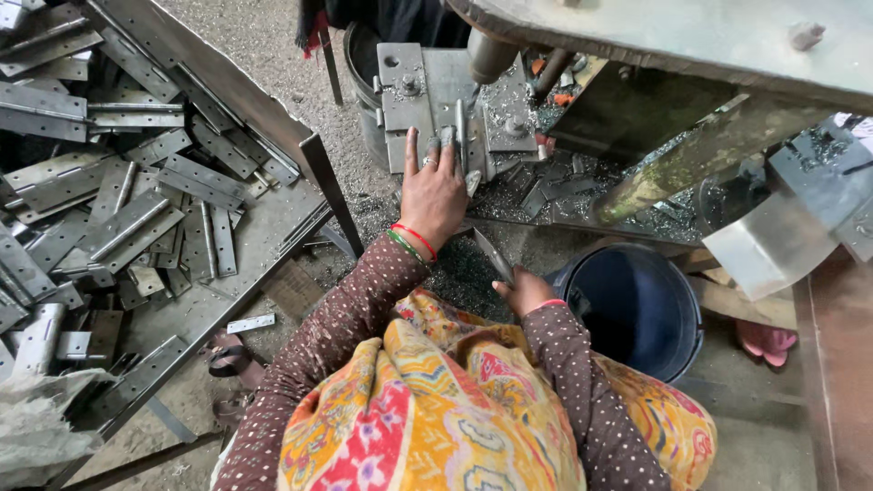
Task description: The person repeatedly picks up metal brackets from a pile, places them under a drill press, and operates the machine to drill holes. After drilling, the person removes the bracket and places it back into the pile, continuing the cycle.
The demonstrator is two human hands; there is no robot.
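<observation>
Head view — I see my left hand [433, 186] spread flat, pressing a hinge [461, 136] on the press bed [427, 82]; right hand [526, 289] pinches a metal strip [492, 255].

A: Identify the workpiece on the press bed.

B: A grey steel hinge [462, 136], laid flat in the fixture with its knuckle barrel running away from the viewer. The left hand [434, 191] presses its fingers on the near leaf.

A: And the second piece?

B: A narrow, flat metal strip [492, 255], tilted, near end gripped by the right hand [527, 289] beside the dark blue bucket. It is probably another hinge leaf; the view is partly blocked.
</observation>
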